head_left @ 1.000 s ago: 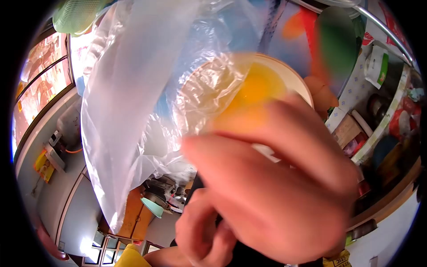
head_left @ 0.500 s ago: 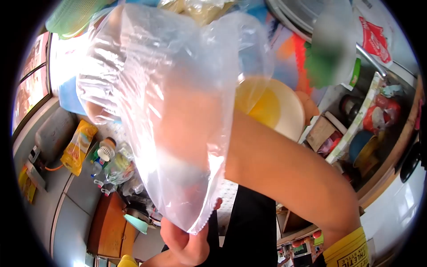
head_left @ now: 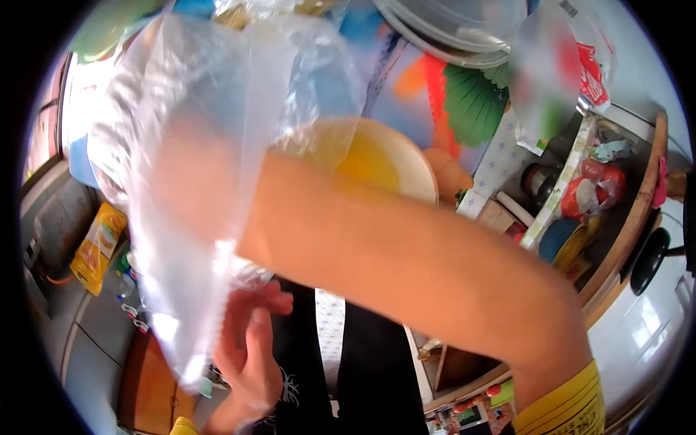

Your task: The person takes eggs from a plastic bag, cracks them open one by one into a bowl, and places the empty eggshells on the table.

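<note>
My right forearm reaches into a large clear plastic bag (head_left: 148, 217), which hangs loosely around it. Through the cloudy plastic my right hand (head_left: 190, 159) shows only as a blur, so its fingers cannot be made out. Low beside the bag's serrated edge is my left hand (head_left: 250, 351), with thumb and fingers apart, some of them partly behind the plastic. Beneath my right forearm stands a pale bowl (head_left: 419, 163) holding yellow liquid (head_left: 370, 163). Brown eggs (head_left: 448, 170) lie against the bowl's right side.
Clear round lids or containers (head_left: 464, 32) sit at the top on a colourful patterned cover (head_left: 406, 87). A shelf of packets and bowls (head_left: 573, 239) runs along the right. To the left are a yellow packet (head_left: 98, 246) and a brown wooden cabinet (head_left: 141, 377).
My right arm and the bag have shifted left. My left hand has let go of the bag's lower corner and spread its fingers. The view has turned somewhat.
</note>
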Tool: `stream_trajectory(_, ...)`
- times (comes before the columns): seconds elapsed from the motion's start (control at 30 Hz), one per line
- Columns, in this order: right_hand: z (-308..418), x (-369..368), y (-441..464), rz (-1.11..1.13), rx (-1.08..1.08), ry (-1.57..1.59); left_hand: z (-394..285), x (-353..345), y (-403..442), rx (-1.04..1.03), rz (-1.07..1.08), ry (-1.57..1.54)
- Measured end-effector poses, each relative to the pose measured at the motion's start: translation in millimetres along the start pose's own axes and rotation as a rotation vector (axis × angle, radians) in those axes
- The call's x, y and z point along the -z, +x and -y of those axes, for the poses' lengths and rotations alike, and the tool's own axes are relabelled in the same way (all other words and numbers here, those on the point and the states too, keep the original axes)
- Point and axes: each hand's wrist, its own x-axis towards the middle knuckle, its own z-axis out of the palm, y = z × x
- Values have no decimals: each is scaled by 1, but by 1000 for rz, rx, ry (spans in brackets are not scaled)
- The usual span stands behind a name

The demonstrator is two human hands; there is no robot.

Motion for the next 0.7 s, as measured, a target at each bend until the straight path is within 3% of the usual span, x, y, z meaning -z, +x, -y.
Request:
stream_trajectory(0.33,8,8,-15,58,-1,9,7,-12,7,-105,-80,-7)
stream_trajectory(0.5,22,25,-10,-26,-64,100,11,-17,0,-84,-116,-159)
stream_trajectory(0.6,43,65,-27,-68,-294,158,19,-21,-5,-38,-130,-221)
stream_trajectory(0.7,44,84,-74,19,-505,-97,32,-30,-3,28,-194,-294)
